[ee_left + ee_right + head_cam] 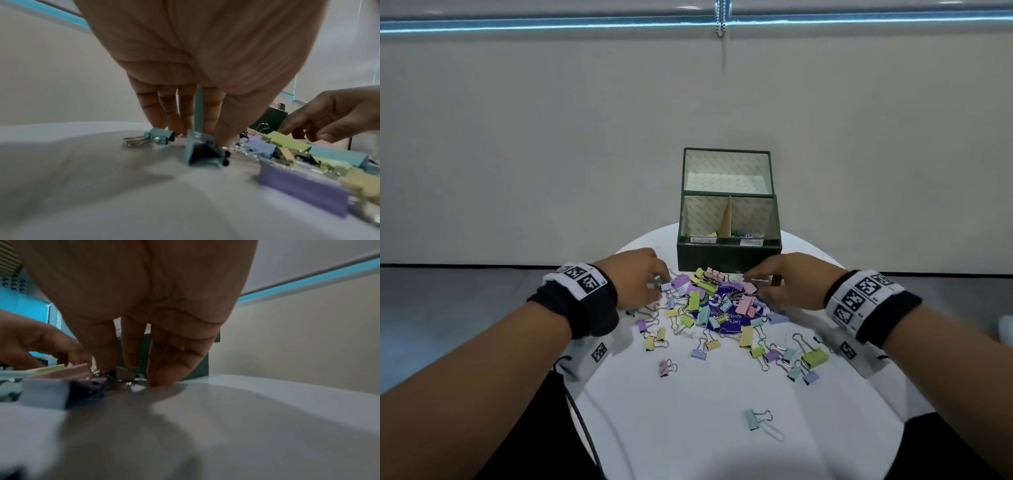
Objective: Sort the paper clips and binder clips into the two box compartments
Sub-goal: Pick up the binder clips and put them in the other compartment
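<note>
Under the left hand (205, 65), blue binder clip (202, 150), hidden overhead

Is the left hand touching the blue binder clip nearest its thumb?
Touching. In the left wrist view, the left hand presses its thumb tip onto the top of the blue binder clip.

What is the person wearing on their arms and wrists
Both forearms are bare, with no sleeves. Each wrist carries a wide black fabric band with a white strip of square black-and-white coded markers on it; the right wristband shows several markers in a row. The left hand and right hand are bare, with no gloves. No rings are visible.
</note>
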Demonstrator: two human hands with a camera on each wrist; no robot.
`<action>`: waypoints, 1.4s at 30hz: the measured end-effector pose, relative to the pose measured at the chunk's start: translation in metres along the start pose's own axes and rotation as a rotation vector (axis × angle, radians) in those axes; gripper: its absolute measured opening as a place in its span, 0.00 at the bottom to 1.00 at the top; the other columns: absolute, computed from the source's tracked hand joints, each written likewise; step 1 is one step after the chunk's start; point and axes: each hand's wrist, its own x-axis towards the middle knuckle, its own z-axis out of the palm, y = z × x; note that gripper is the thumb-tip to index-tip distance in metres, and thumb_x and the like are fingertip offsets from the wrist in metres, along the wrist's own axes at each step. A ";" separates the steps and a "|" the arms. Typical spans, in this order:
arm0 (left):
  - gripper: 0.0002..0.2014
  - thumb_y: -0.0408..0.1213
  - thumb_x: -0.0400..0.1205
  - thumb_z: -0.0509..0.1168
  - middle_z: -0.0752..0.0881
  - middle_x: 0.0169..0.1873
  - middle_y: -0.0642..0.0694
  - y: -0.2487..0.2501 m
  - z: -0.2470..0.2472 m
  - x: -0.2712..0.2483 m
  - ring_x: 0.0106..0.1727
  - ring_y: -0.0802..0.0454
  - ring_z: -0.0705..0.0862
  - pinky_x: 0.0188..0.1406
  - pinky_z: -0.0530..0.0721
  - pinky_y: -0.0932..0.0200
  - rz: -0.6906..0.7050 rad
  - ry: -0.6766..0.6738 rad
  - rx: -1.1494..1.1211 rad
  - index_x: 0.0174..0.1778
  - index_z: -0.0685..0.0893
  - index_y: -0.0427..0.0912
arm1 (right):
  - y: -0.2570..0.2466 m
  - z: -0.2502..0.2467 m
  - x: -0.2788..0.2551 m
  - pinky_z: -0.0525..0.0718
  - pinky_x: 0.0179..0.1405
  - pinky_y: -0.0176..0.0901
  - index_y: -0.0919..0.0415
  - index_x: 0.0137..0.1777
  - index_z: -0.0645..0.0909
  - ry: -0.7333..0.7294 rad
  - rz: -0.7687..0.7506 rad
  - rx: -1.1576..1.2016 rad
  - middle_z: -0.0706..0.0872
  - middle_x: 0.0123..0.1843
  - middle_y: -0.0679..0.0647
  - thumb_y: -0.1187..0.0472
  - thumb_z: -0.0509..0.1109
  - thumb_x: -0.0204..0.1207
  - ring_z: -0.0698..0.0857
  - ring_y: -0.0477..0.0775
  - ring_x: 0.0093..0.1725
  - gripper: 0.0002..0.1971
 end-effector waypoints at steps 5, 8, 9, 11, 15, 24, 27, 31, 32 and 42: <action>0.09 0.42 0.78 0.68 0.80 0.51 0.54 0.002 0.000 -0.003 0.48 0.54 0.81 0.47 0.78 0.63 -0.001 0.029 -0.009 0.54 0.84 0.52 | -0.002 0.001 -0.002 0.85 0.54 0.44 0.37 0.56 0.81 -0.009 0.034 -0.008 0.84 0.51 0.36 0.44 0.77 0.73 0.84 0.44 0.50 0.13; 0.08 0.39 0.74 0.67 0.80 0.42 0.56 0.003 0.002 -0.003 0.40 0.55 0.79 0.37 0.77 0.61 -0.044 0.052 -0.017 0.47 0.79 0.54 | 0.000 0.000 -0.005 0.83 0.47 0.38 0.39 0.51 0.78 -0.022 0.035 0.017 0.82 0.47 0.36 0.54 0.78 0.71 0.83 0.43 0.47 0.14; 0.08 0.39 0.74 0.67 0.80 0.40 0.57 0.003 0.002 -0.003 0.38 0.56 0.78 0.34 0.75 0.61 -0.063 0.053 -0.024 0.45 0.77 0.55 | -0.001 -0.001 -0.006 0.84 0.46 0.38 0.39 0.51 0.77 -0.017 0.027 0.023 0.82 0.47 0.37 0.57 0.77 0.70 0.83 0.44 0.47 0.15; 0.10 0.39 0.73 0.68 0.79 0.37 0.56 0.003 0.002 -0.002 0.36 0.57 0.76 0.31 0.73 0.61 -0.088 0.054 -0.044 0.41 0.73 0.55 | -0.001 -0.003 -0.008 0.82 0.43 0.39 0.43 0.47 0.78 0.019 0.013 0.015 0.82 0.46 0.40 0.62 0.73 0.70 0.83 0.49 0.45 0.12; 0.08 0.43 0.76 0.63 0.80 0.38 0.55 0.004 0.000 -0.004 0.38 0.54 0.79 0.36 0.77 0.57 -0.102 0.087 -0.085 0.46 0.71 0.57 | -0.005 -0.005 -0.007 0.76 0.38 0.39 0.55 0.38 0.75 0.064 0.056 0.084 0.82 0.38 0.47 0.68 0.64 0.72 0.80 0.51 0.39 0.07; 0.17 0.37 0.86 0.53 0.80 0.58 0.52 0.008 0.002 0.004 0.58 0.49 0.82 0.55 0.77 0.58 -0.028 0.145 -0.032 0.64 0.84 0.54 | -0.027 -0.006 0.005 0.80 0.44 0.41 0.54 0.47 0.83 -0.029 0.083 0.046 0.86 0.44 0.48 0.63 0.65 0.79 0.82 0.50 0.45 0.06; 0.18 0.47 0.87 0.54 0.78 0.60 0.51 0.010 0.003 0.007 0.59 0.49 0.81 0.55 0.78 0.56 -0.034 0.155 -0.036 0.70 0.80 0.53 | -0.030 -0.007 0.006 0.81 0.46 0.41 0.54 0.48 0.83 -0.052 0.096 0.036 0.86 0.45 0.48 0.66 0.61 0.80 0.82 0.50 0.47 0.10; 0.25 0.65 0.83 0.55 0.76 0.52 0.52 0.014 0.004 0.012 0.52 0.51 0.81 0.50 0.78 0.55 -0.084 0.058 -0.016 0.63 0.85 0.55 | -0.032 -0.002 0.013 0.84 0.49 0.42 0.52 0.53 0.84 -0.033 0.134 -0.073 0.87 0.49 0.50 0.53 0.65 0.84 0.84 0.51 0.49 0.07; 0.24 0.66 0.82 0.56 0.76 0.52 0.53 0.015 0.003 0.014 0.53 0.51 0.81 0.51 0.78 0.55 -0.093 0.058 -0.026 0.62 0.86 0.56 | -0.033 0.000 0.014 0.84 0.49 0.41 0.51 0.54 0.83 -0.048 0.143 -0.116 0.87 0.50 0.49 0.49 0.68 0.83 0.84 0.51 0.50 0.08; 0.08 0.54 0.75 0.69 0.76 0.46 0.58 0.015 0.008 0.013 0.48 0.53 0.80 0.49 0.82 0.55 -0.033 0.152 -0.110 0.44 0.78 0.58 | -0.056 -0.037 0.016 0.79 0.38 0.36 0.53 0.38 0.76 -0.092 -0.031 0.151 0.82 0.35 0.46 0.59 0.74 0.77 0.80 0.45 0.35 0.10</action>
